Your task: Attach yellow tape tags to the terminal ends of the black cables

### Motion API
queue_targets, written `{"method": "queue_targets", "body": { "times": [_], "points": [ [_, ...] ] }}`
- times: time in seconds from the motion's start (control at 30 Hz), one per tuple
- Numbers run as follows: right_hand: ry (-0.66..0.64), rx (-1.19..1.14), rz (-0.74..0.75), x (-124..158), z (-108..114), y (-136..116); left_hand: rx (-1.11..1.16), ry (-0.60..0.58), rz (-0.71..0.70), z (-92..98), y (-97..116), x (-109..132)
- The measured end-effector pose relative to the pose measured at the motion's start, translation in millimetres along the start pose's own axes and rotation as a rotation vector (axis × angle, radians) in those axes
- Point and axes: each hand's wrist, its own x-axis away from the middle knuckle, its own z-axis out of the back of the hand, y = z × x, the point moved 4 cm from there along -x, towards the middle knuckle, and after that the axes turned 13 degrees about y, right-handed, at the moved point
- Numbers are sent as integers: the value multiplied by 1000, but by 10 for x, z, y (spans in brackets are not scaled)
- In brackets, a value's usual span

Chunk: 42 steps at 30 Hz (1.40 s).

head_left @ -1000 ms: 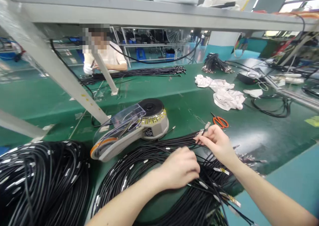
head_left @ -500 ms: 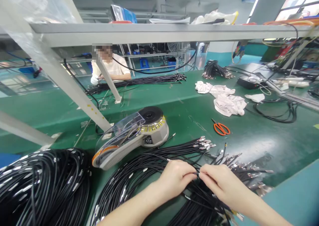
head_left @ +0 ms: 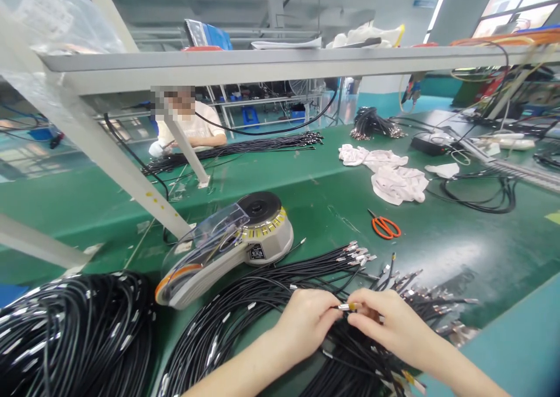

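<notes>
My left hand (head_left: 308, 321) pinches a black cable close to its end, where a white or silver sleeve (head_left: 345, 307) and a yellow bit (head_left: 352, 306) show. Around that yellow bit, my right hand (head_left: 385, 321) has its thumb and index finger closed from the other side. Under both hands spreads a bundle of black cables (head_left: 245, 295) with pale labels, their metal-tipped ends (head_left: 361, 254) pointing right. More cable ends (head_left: 431, 301) lie behind and beside my right hand. The tip of the held cable is partly hidden by my right fingers.
A tape dispenser (head_left: 266, 239) stands behind the cables. Coiled black cables (head_left: 79, 333) lie at left. Orange-handled scissors (head_left: 385, 228) and white cloths (head_left: 396, 181) are farther back. A shelf (head_left: 280, 67) crosses above on posts. A person (head_left: 203, 126) sits opposite beside another cable bundle (head_left: 262, 145).
The sleeve and yellow bit on the cable now show between my hands, where fingers nearly met before. My right fingers have shifted slightly. The whole view has tilted a little.
</notes>
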Motion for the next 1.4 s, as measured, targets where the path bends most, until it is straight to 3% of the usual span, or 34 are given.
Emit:
{"method": "queue_targets", "body": {
  "times": [0.1,0.3,0.43,0.57,0.7,0.77,1.1,1.23,1.4],
  "points": [
    [12,-9,3,11,90,-8,45,15,75,45,15,-9],
    [13,86,139,-102,193,-253,111,120,-6,169,168,-43],
    [-15,75,192,-255,218,-399,143,206,38,269,132,-55],
    [14,58,167,-326,260,-395,247,127,124,330,58,-69],
    [8,53,107,-257,237,-284,282,-101,151,315,25,-91],
    [-8,36,72,-199,194,-221,247,-155,128,296,33,-91],
    [-40,-6,43,38,7,-117,-120,-68,-72,-13,125,46],
    [-9,-55,33,86,-49,-72,-110,-100,-68,-84,145,56],
    [0,-46,37,120,-43,-14,-70,-144,-54,-13,157,21]
  ]
}}
